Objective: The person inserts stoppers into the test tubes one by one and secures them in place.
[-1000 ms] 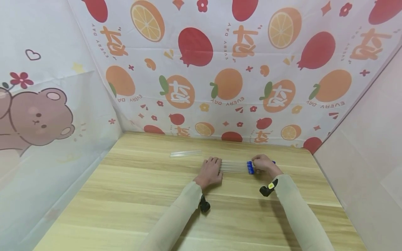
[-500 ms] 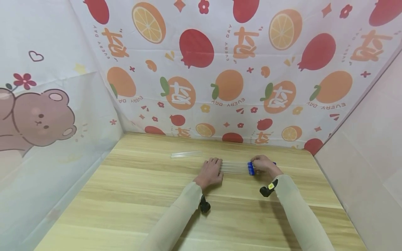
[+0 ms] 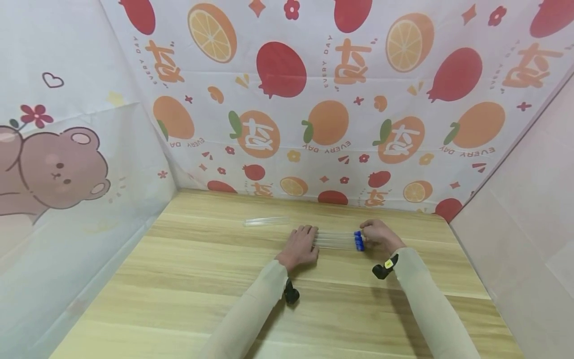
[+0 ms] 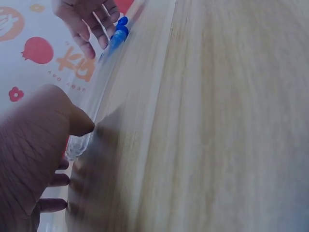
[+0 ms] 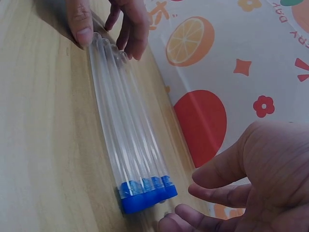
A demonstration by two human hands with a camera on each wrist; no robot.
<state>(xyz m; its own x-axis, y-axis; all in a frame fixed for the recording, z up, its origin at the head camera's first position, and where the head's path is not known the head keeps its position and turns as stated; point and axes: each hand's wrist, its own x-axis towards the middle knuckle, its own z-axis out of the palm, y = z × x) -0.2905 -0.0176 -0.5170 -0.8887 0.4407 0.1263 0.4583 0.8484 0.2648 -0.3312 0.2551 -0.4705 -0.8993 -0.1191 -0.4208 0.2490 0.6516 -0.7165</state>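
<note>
Wide wooden tabletop (image 3: 341,319), near side between left sleeve (image 3: 251,309) and right sleeve (image 3: 430,301): passable. Both sleeves bar low sideways passage. Four blue-capped test tubes (image 3: 334,240) block the middle; left hand (image 3: 300,245) at their left ends, right hand (image 3: 380,235) just beside the caps, small gap at its fingertips. Strip between tubes and far fruit-print cloth (image 3: 287,124) passable, shallow. Loose clear tubes (image 3: 266,221) obstruct far left. Bear-print sheet (image 3: 58,169) bounds left, pale wall (image 3: 515,199) right.
</note>
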